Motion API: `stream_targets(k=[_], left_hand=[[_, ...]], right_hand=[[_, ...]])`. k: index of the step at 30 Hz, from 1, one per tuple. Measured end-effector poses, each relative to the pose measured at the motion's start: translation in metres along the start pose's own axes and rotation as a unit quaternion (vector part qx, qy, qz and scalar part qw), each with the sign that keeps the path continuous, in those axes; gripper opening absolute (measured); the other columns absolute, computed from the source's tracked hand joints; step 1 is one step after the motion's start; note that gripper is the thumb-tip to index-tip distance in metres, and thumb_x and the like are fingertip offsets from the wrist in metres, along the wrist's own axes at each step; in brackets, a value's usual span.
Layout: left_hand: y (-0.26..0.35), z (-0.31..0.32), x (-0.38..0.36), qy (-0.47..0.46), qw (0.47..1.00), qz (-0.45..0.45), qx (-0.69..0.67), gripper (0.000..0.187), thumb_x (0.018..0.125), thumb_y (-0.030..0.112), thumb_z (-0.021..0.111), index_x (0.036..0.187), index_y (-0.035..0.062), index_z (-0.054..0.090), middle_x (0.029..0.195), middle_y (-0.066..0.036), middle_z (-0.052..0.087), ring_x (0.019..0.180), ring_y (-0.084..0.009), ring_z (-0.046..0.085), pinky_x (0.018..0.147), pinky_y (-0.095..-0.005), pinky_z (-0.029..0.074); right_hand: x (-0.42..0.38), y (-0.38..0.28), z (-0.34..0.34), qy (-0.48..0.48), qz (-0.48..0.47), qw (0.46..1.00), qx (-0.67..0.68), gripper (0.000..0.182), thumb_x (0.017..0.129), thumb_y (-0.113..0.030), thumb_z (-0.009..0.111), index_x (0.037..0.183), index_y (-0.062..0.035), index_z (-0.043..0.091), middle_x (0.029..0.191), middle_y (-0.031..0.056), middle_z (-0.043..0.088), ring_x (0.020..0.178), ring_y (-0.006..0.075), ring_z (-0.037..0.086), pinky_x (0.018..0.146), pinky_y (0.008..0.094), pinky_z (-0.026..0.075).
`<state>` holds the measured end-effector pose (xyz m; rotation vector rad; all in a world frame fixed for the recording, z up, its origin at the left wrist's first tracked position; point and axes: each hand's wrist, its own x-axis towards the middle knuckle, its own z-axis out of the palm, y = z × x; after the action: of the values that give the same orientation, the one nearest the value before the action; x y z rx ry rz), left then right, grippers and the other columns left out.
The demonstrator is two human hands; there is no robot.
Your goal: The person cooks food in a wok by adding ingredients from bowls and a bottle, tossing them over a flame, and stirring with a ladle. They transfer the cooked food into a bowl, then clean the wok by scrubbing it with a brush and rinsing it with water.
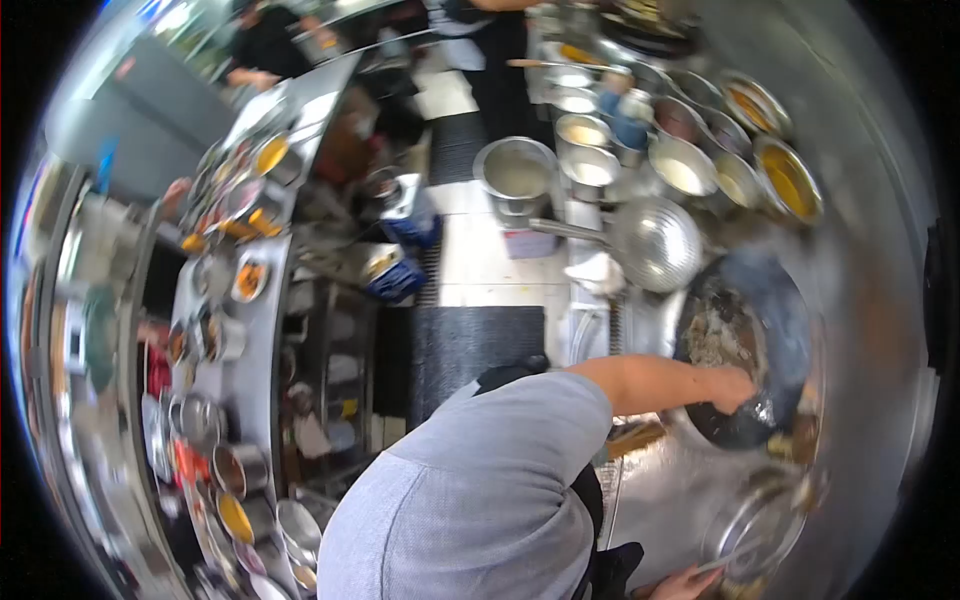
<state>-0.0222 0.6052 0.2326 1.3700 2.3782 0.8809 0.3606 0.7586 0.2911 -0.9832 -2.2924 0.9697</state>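
My left hand (pixel 735 388) reaches over a large dark wok (pixel 785 300), its fingers curled closed; what they hold, if anything, I cannot make out. Pale, streaky matter (pixel 725 335) lies in the wok just beyond this hand, and a wet shine shows beside the knuckles. At the lower edge my right hand (pixel 688 584), partly cut off, is closed around a thin-handled utensil (pixel 735 556). That utensil points over a round metal pot (pixel 755 525) on the steel counter (pixel 650 490).
A perforated strainer (pixel 655 243) with a long handle sits beside the wok. Behind it stand several metal containers, including one of yellow liquid (pixel 790 180). A tall pot (pixel 515 170) is by the counter's edge. Across the aisle, a side counter (pixel 255 350) holds pots; other people work farther back.
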Motion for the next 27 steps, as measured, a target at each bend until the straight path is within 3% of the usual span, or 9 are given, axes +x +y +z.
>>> stream_targets(k=[3,8,10,14,16,20,27], left_hand=[[-0.012,-0.023,-0.055,0.014,0.998,-0.037,-0.057,0.030,0.075,0.012,0.063,0.103,0.0056,0.064,0.092,-0.021,0.069,0.090,-0.0413,0.066,0.076,-0.0493,0.053],[-0.018,-0.013,-0.117,0.008,1.000,-0.004,-0.027,0.024,0.078,0.019,0.063,0.101,0.0098,0.066,0.100,-0.015,0.068,0.097,-0.0363,0.065,0.081,-0.0483,0.051],[-0.023,0.002,-0.127,0.021,1.000,0.001,0.020,0.026,0.078,0.027,0.067,0.099,0.0118,0.067,0.104,-0.011,0.065,0.108,-0.0337,0.059,0.089,-0.0488,0.047],[-0.027,0.017,-0.131,0.088,0.996,0.014,0.025,0.031,0.078,0.036,0.068,0.099,0.0129,0.067,0.105,-0.009,0.063,0.114,-0.0311,0.054,0.094,-0.0485,0.041],[-0.031,0.011,-0.135,0.144,0.982,0.010,0.125,0.037,0.080,0.045,0.067,0.098,0.0128,0.069,0.104,-0.009,0.064,0.112,-0.0291,0.053,0.095,-0.0457,0.036],[-0.043,0.005,-0.141,0.120,0.986,0.004,0.114,0.049,0.081,0.057,0.062,0.094,0.0112,0.074,0.099,-0.006,0.067,0.107,-0.0265,0.054,0.094,-0.0433,0.033],[-0.039,0.004,-0.137,0.072,0.986,0.009,0.149,0.042,0.081,0.053,0.063,0.087,0.0131,0.073,0.093,-0.005,0.069,0.096,-0.0238,0.059,0.090,-0.0398,0.040]], right_hand=[[0.007,-0.014,0.015,0.052,-0.033,0.992,-0.114,0.053,0.094,-0.005,0.055,0.145,-0.0002,0.041,0.101,0.0101,0.063,0.056,0.0095,0.050,0.046,0.0204,0.042],[0.022,-0.028,0.024,0.064,-0.043,0.990,-0.116,0.051,0.094,-0.005,0.053,0.144,0.0007,0.042,0.105,0.0118,0.063,0.058,0.0099,0.051,0.048,0.0200,0.043],[0.026,-0.035,0.025,0.056,-0.038,0.994,-0.088,0.050,0.095,-0.005,0.052,0.143,0.0012,0.042,0.107,0.0127,0.062,0.060,0.0101,0.052,0.048,0.0198,0.043],[0.023,-0.046,0.016,0.059,-0.009,0.997,-0.039,0.047,0.096,-0.004,0.050,0.142,0.0023,0.043,0.112,0.0145,0.062,0.062,0.0105,0.053,0.050,0.0194,0.044],[0.020,-0.051,0.010,0.063,0.010,0.998,-0.016,0.046,0.096,-0.004,0.048,0.141,0.0028,0.043,0.114,0.0154,0.062,0.063,0.0107,0.054,0.050,0.0192,0.044],[0.016,-0.060,-0.001,0.069,0.051,0.996,0.033,0.044,0.097,-0.003,0.046,0.140,0.0038,0.044,0.119,0.0173,0.061,0.066,0.0111,0.055,0.052,0.0188,0.045],[0.000,-0.072,-0.022,0.083,0.139,0.962,0.222,0.041,0.098,-0.002,0.042,0.138,0.0056,0.045,0.126,0.0203,0.061,0.070,0.0117,0.058,0.054,0.0182,0.046]])
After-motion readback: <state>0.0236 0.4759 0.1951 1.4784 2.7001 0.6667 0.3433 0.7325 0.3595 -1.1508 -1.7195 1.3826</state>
